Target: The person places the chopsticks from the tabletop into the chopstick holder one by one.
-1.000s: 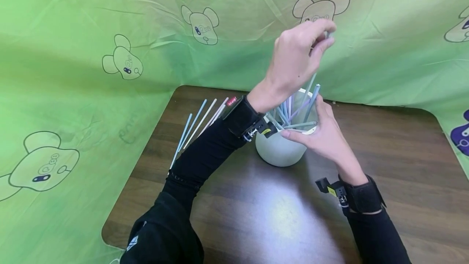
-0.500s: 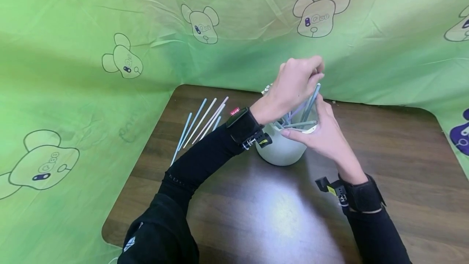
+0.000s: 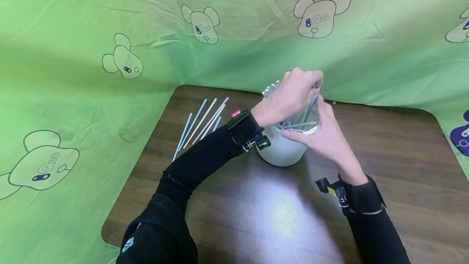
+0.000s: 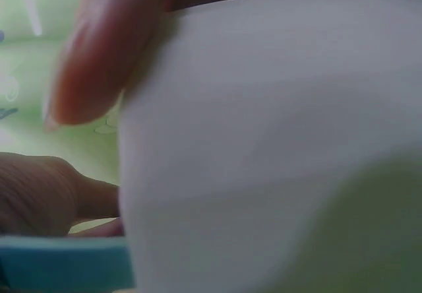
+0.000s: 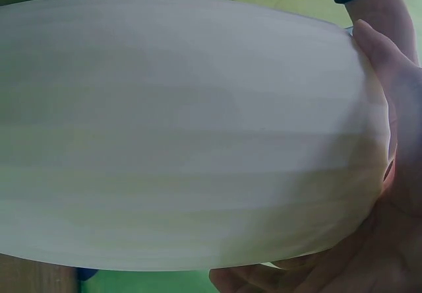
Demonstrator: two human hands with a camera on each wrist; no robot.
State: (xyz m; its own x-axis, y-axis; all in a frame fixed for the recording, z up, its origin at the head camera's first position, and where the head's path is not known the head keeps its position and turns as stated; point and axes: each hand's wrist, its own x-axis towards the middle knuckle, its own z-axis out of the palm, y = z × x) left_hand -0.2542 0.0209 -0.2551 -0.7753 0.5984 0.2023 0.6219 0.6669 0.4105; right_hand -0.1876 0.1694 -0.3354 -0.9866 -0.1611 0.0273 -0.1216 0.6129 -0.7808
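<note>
A white round pot (image 3: pixel 280 152) stands on the brown table with several pale blue, greenish and lilac straws in it, such as the pale green straw (image 3: pixel 301 125) at its mouth. My right hand (image 3: pixel 326 129) holds the pot's right side, thumb at the front rim. Above the mouth my left hand (image 3: pixel 291 95) pinches the top end of a straw; its lower part is hidden by my hand and the pot. In the left wrist view a thumb (image 4: pixel 109 55) shows beside the pot's white wall (image 4: pixel 264 128). The right wrist view shows fingers (image 5: pixel 297 276) around the pot.
Several blue, white and pink straws, among them a white straw (image 3: pixel 200 123), lie on the table left of the pot, behind my left sleeve. A green cloth (image 3: pixel 238 23) with printed animal heads hangs behind and beside the wooden table (image 3: pixel 384 154).
My left hand has come down from high above the pot to its mouth, lowering the pinched straw into it. My right hand has stayed in place on the pot.
</note>
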